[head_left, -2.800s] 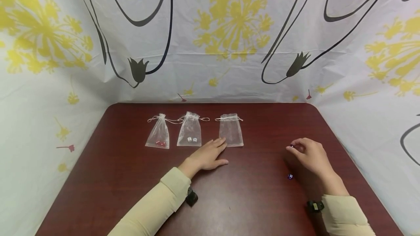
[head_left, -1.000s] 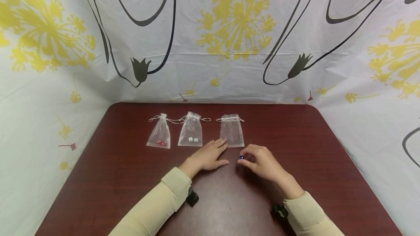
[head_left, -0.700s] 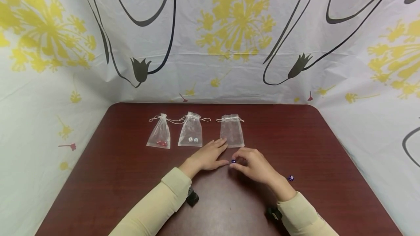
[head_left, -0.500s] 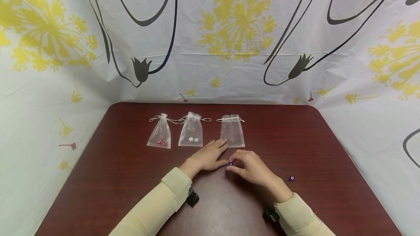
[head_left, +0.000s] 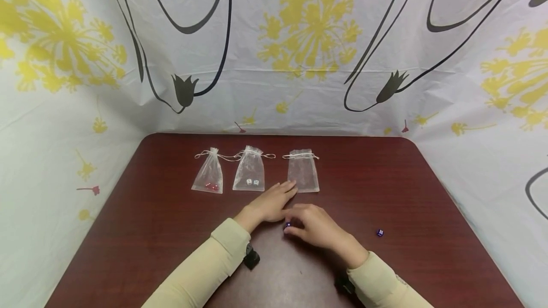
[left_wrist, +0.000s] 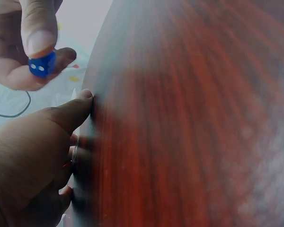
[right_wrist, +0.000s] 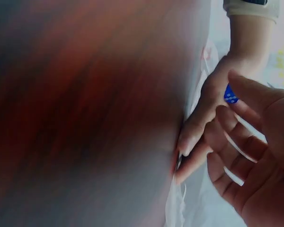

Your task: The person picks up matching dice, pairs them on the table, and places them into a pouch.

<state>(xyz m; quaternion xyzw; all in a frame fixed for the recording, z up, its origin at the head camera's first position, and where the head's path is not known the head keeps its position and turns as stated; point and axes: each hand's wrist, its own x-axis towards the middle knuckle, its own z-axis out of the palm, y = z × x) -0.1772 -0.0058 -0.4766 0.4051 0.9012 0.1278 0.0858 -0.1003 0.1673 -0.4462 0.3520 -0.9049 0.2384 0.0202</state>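
Observation:
Between the thumb and a finger of my right hand point(head_left: 314, 225) a blue die point(left_wrist: 41, 65) with white pips is pinched, held above the table. My left hand point(head_left: 269, 203) lies flat on the table with straight fingers, its fingertips on the lower left corner of a sheer white drawstring pouch point(head_left: 303, 172). No dice show in that pouch. In the head view, my right hand's fingertips overlap the left thumb; the left wrist view shows the die apart from it. A second blue die point(head_left: 380, 233) rests on the table to the right.
Two more sheer pouches lie left of my left hand: one pouch point(head_left: 208, 175) with red dice point(head_left: 211, 187), another pouch point(head_left: 248, 168) with two white dice point(head_left: 252, 182). The dark red table point(head_left: 171, 232) ends at a patterned curtain point(head_left: 239, 84) on the far side.
My right hand picked up a blue die at the right and carried it leftward, then toward me, ending beside my left thumb. My left hand stayed in place.

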